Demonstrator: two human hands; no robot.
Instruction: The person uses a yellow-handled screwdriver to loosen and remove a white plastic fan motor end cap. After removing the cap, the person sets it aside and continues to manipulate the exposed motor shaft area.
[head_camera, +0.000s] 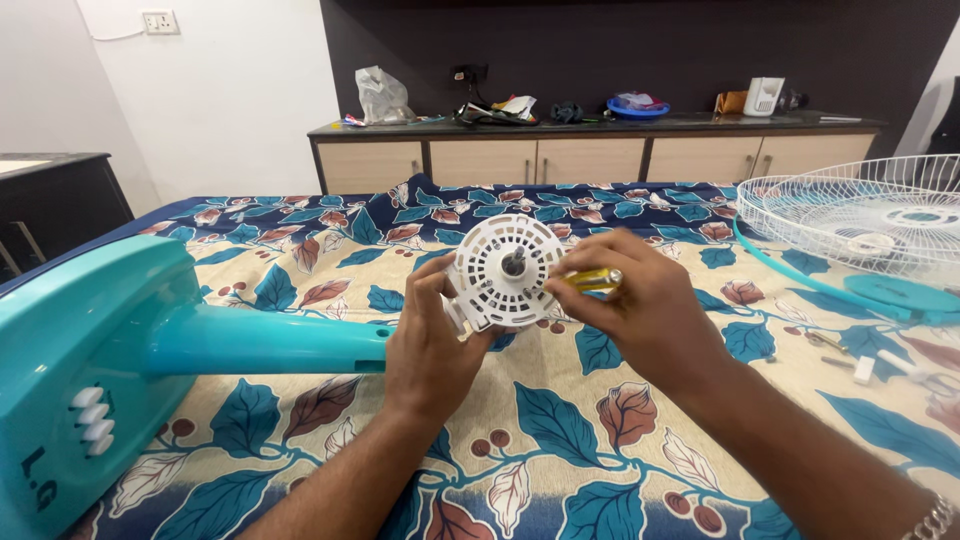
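We see a round white slotted plastic motor housing (503, 272) with a yellow-handled screwdriver (592, 279) against it, a teal plastic fan stand (150, 340) with white buttons, a white wire fan grille (860, 215), and a cream bedsheet (560, 430) patterned with blue and rust leaves.

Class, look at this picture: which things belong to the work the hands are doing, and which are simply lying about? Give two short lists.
In the work:
left hand steadying the white fan motor housing
right hand gripping a yellow-handled screwdriver
teal fan stand, joined to the housing

Lying about:
white wire fan guard
small loose parts on the leaf-patterned sheet
clutter on the sideboard
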